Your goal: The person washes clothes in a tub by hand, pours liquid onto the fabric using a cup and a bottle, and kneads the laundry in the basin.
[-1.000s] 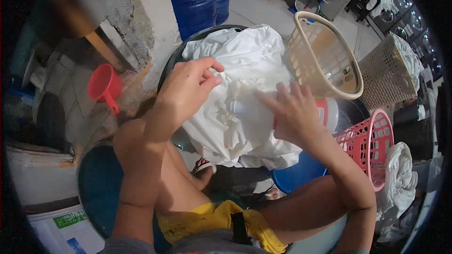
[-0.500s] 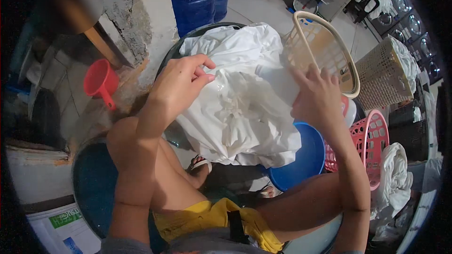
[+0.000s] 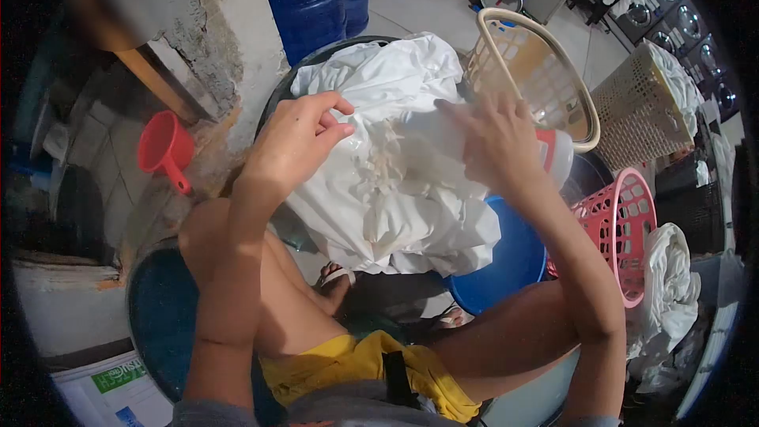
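Note:
A large bunched white cloth [image 3: 379, 213] lies over a dark round tub in front of me. At its left side my left hand [image 3: 304, 134] has curled fingers, with thumb and fingertips around a bit of the fabric. My right hand [image 3: 494, 138] hovers at or over the cloth's right side, blurred by motion. Its fingertips point up and left, and whatever is under its palm cannot be made out. Creased, slightly yellowish folds lie between the two hands.
A red dipper [image 3: 166, 150] is at the left. Blue water bottles [image 3: 304, 8] stand behind. On the right are a beige basket [image 3: 589, 103], a white container with a red label [image 3: 559, 160], a blue basin [image 3: 506, 261], a pink basket [image 3: 632, 229] and more white cloth [image 3: 668, 292].
My right hand swept outward to the right, then came back left over the cloth. My left hand stays at the cloth's left side. The view has shifted slightly.

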`<state>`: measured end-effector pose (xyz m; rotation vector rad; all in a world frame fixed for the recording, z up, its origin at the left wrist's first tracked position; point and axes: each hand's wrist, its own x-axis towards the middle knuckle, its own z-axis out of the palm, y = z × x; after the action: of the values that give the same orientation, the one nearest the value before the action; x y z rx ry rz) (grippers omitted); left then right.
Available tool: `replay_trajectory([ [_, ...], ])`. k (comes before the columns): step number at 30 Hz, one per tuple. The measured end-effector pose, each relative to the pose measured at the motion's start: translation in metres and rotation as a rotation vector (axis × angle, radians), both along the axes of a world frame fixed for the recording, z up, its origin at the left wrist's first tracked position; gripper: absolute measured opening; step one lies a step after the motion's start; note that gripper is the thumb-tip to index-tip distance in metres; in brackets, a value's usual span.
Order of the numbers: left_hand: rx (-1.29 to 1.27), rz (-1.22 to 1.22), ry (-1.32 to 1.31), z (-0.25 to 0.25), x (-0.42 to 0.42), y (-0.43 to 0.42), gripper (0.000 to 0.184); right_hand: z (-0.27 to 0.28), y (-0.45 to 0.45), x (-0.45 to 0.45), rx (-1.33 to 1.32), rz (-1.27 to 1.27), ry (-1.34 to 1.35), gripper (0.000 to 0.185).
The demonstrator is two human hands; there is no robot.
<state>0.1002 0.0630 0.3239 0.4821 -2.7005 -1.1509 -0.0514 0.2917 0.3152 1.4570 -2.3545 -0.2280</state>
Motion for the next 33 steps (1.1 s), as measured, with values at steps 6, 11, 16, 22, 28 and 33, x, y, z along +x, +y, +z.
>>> replay_trajectory([
  [6,-0.035,-0.017,0.006,-0.002,-0.001,0.0,0.023,-0.005,-0.006,-0.002,-0.016,-0.002,-0.017,0.082],
  [11,0.002,-0.005,-0.02,0.003,0.0,-0.003,0.023,0.006,0.001,0.016,0.018,0.06,-0.088,0.082],
  [16,-0.044,0.015,-0.046,-0.002,0.004,-0.013,0.024,0.003,0.024,0.006,0.067,0.014,-0.026,0.082],
  [22,-0.07,0.005,-0.053,-0.003,0.007,-0.017,0.027,0.007,0.027,0.011,0.157,-0.041,-0.162,0.078],
  [28,-0.515,-0.021,-0.027,-0.02,0.013,-0.025,0.038,0.007,0.012,0.022,0.057,0.038,-0.116,0.078],
  [33,-0.539,0.027,-0.294,-0.036,0.015,-0.035,0.034,0.006,-0.009,0.032,-0.019,0.051,-0.173,0.079],
])
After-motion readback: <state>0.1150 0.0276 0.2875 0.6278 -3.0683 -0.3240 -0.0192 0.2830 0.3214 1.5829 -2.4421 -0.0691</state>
